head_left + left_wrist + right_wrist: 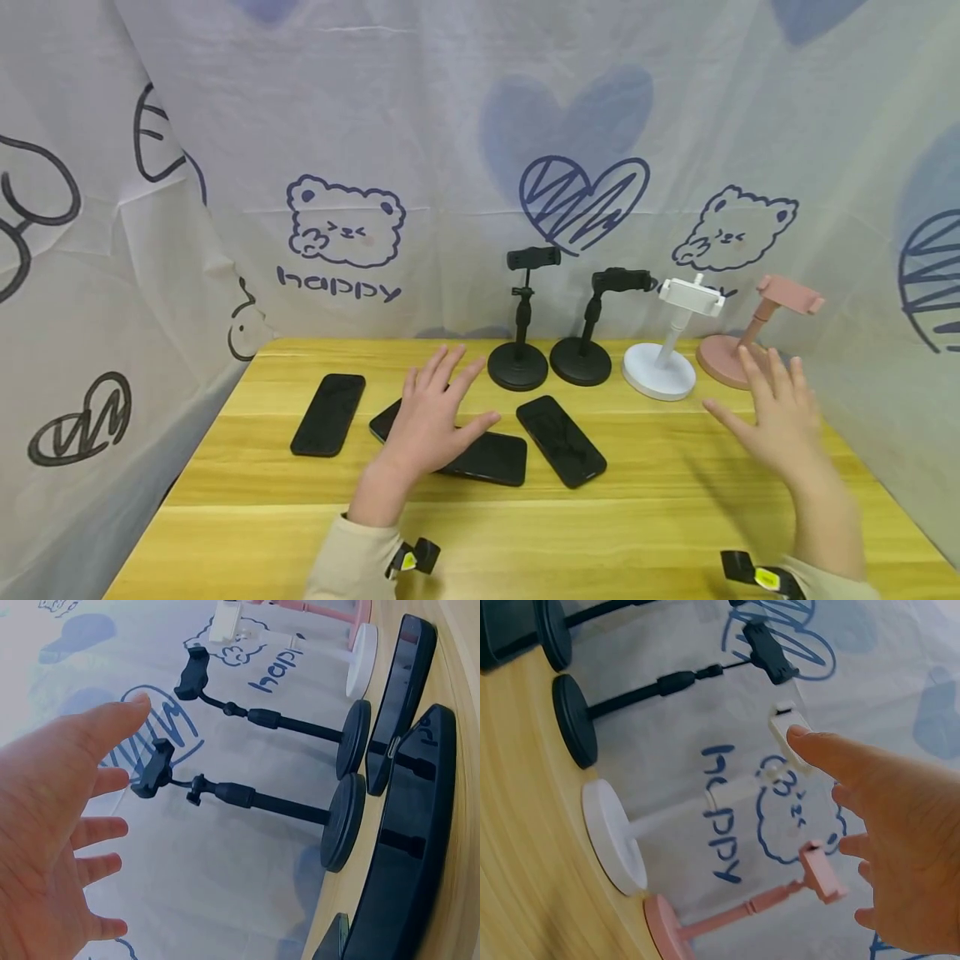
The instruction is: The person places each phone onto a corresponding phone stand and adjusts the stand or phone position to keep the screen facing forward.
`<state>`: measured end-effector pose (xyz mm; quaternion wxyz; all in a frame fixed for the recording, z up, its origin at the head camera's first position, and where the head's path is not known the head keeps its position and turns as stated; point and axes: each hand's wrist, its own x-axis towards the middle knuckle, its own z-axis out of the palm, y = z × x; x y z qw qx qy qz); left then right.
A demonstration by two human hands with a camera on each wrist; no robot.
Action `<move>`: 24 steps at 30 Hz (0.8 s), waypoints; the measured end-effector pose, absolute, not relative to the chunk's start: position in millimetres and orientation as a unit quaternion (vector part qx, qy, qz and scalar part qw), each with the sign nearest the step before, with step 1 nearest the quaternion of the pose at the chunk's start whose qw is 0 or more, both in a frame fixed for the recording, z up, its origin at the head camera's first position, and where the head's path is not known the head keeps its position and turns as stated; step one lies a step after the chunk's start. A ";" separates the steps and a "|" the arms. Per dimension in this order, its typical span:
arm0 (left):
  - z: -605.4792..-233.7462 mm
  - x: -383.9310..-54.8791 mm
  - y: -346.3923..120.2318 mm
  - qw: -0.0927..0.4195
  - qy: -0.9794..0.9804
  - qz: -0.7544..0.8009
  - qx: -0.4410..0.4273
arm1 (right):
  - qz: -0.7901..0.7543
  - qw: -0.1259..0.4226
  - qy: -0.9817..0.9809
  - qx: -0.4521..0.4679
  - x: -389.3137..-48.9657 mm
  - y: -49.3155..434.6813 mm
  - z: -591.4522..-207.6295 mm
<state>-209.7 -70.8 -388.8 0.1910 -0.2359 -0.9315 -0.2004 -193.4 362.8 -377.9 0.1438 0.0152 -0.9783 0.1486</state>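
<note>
Fingers spread, my left hand [427, 417] hovers over black smartphones on the table and holds nothing. It partly covers one phone [491, 458] and another black phone edge [384, 419]. A third phone [328, 415] lies to its left, and a phone [561, 442] lies slanted to its right. My right hand [783, 417] is held above the table's right side, fingers spread and holding nothing. Nearest to it are a pink phone stand [731, 360] and a white phone stand [660, 372]. Two black phone stands [517, 367] [581, 361] are further left.
A wooden table [562, 542] bears everything. Behind it and at both sides hangs a pale cloth [450, 125] printed with hearts and bears. The stands form a row along the back edge, close to the cloth.
</note>
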 end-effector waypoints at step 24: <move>-410.6 -204.3 -30.8 0.133 -0.929 -0.165 -0.305 | 0.167 0.172 -0.970 -0.032 -185.2 394.2 -378.2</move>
